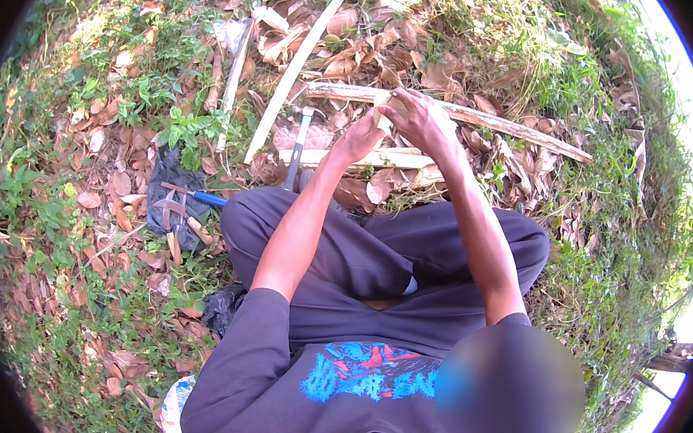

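My left hand (358, 139) is closed on the lower side of a small pale piece of wood (381, 110), raised in front of my crossed legs. The fingers of my right hand (422, 124) bend over the same piece from the right, and they hide part of it. Behind my hands a long split strip of wood with bark (518, 130) lies across dry leaves. A second pale strip (397, 159) lies nearer to me, below my hands. Just left of my left forearm, a hammer (298, 146) with a dark handle rests with its head pointing away.
Farther left, a long pale slat (296, 74) and a thinner stick (234, 83) lie on the leaves. By my left knee, a blue-handled tool (209, 198) and several wooden-handled blades (173, 220) rest on black plastic (166, 175). Another black bag (222, 308) sits by my left hip.
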The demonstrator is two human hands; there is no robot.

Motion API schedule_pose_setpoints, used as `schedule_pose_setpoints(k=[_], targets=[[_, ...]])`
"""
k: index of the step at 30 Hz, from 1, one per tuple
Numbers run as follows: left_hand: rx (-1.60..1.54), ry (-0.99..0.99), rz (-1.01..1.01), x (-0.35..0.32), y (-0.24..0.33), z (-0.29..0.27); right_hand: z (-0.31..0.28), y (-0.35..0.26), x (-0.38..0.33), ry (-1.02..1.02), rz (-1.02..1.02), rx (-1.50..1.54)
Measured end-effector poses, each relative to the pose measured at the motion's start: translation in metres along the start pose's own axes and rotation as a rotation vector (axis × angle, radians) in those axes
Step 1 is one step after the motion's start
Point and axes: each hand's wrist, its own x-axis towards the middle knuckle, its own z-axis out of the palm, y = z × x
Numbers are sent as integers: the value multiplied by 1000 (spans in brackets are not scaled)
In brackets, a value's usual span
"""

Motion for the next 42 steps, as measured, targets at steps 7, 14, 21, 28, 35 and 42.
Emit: schedule_pose_setpoints(k=[7,14,21,28,35,42], targets=[[-80,43,91,4,-14,4,27,16,4,144,-369,-284],[-86,15,91,15,-37,6,24,17,19,156,-337,-56],[-106,66,156,21,-55,10,5,9,13,149,-37,124],[-128,79,161,17,-30,13,64,53,13,231,-262,-196],[-86,100,142,7,-30,6,51,22,8,247,-235,-60],[530,194,-131,-14,-28,-60,16,12,13,-19,156,67]])
